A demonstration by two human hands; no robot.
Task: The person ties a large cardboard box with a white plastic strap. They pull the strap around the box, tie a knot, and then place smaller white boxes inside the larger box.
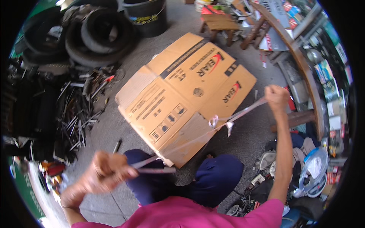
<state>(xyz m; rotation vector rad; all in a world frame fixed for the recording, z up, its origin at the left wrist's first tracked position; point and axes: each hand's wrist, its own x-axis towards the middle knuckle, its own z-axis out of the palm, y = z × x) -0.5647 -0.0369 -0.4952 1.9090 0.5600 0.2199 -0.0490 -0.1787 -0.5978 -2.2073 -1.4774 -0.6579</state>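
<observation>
A pale, thin plastic strip (247, 109) is pulled out between my two hands, crossing above the near corner of a flattened cardboard box (185, 94). My left hand (107, 172), low on the left and slightly blurred, grips one end, and a short tail pokes past the fingers. At the right, my right hand (277, 97) is closed in a fist around the other end. Near its middle the strip has a loose curl and a small dangling piece. The brown box lies on the floor before my knees, printed side up, with worn grey patches on its flaps.
Tyres (99, 37) and a black bucket (146, 18) stand at the back left. Metal tools (81, 122) are heaped along the left floor. A small wooden stool (219, 24) is at the back, with a wooden frame (302, 62) on the right. Cloths and cables lie below it.
</observation>
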